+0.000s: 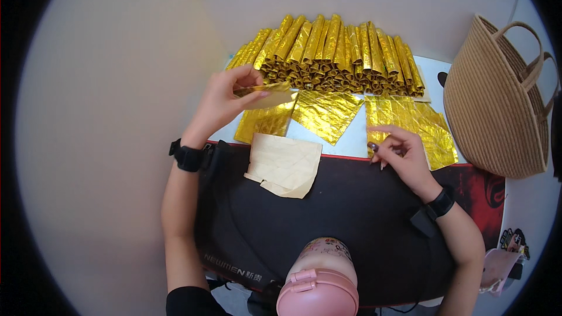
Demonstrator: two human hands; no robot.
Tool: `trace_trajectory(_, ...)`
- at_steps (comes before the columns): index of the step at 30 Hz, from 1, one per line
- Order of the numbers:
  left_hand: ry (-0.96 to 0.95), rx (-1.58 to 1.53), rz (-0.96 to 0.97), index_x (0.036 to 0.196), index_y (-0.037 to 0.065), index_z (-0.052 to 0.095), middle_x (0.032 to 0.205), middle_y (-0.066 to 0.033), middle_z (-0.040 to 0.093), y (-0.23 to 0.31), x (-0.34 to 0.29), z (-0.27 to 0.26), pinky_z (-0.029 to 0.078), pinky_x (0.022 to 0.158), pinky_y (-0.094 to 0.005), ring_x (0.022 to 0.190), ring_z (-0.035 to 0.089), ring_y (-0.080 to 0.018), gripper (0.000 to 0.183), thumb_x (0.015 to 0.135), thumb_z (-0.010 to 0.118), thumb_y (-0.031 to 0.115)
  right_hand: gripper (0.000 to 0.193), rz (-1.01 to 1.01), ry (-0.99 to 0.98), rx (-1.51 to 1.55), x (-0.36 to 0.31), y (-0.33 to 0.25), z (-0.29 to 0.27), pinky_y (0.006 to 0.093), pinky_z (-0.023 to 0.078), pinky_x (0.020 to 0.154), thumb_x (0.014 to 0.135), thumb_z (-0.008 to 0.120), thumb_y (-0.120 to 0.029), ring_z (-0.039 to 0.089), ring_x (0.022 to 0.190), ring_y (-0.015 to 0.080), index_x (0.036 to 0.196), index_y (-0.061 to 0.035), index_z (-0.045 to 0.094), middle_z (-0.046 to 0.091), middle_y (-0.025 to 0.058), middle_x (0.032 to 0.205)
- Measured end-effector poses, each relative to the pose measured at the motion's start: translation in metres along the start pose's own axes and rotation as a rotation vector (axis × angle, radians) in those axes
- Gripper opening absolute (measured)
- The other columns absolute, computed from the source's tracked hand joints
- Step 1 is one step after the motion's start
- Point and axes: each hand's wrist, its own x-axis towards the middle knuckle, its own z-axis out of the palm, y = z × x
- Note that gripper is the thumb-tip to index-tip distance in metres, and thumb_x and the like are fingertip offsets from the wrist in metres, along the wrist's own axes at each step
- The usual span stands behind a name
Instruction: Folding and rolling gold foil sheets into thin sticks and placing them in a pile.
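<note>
A gold sheet is up in the left hand, clamped between thumb and fingers over the left part of the table. Its long side seems to run left to right, and its free end points away from the left palm. From the right hand, it lies to the left and farther toward the table's back edge, well apart. The right hand's thumb and forefinger stand apart by the right-hand flat sheet, with nothing visible between them.

Below the held sheet, a cream sheet overlaps the back rim of the black mat. Behind, stacked gold rolls fill the table's back edge, limiting room that way. The wall bounds the left side, a woven basket the right. The mat's middle offers open room between the forearms, down to the pink-lidded cup at the front edge.
</note>
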Motion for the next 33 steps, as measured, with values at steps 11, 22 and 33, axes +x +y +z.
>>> trace_trajectory(11,-0.486,-0.319,0.064,0.094,0.006,0.052,0.066,0.0023,0.062,0.05,0.044,0.084,0.035,0.049,-0.0166,0.059,0.05,0.0008,0.02,0.084,0.068,0.014,0.082,-0.204,0.097,-0.092,-0.003,0.0,0.003,0.0206,0.048,0.073,0.077,0.058,0.004,0.06,0.085,0.0068,0.146,-0.015,0.019,0.052,0.0124,0.127)
trace_trajectory(22,-0.553,-0.63,-0.014,0.101,0.009,0.044,0.066,0.0072,0.051,0.029,0.019,0.131,0.027,0.048,-0.0156,0.057,0.041,0.0033,0.032,0.082,0.069,0.009,0.018,-0.165,0.014,-0.267,0.002,0.008,-0.006,0.0222,0.046,0.066,0.073,0.069,-0.001,0.061,0.076,0.0111,0.09,-0.0072,0.072,0.067,0.0045,0.085)
trace_trajectory(33,-0.619,-0.828,0.055,0.094,0.001,0.059,0.092,-0.001,0.062,0.021,0.02,0.141,0.045,0.068,-0.0164,0.078,0.057,-0.0029,0.018,0.079,0.07,0.003,0.019,-0.026,0.104,-0.13,0.005,0.011,-0.005,0.0168,0.048,0.065,0.08,0.066,-0.002,0.06,0.076,0.0041,0.099,-0.0018,0.068,0.068,0.0054,0.094)
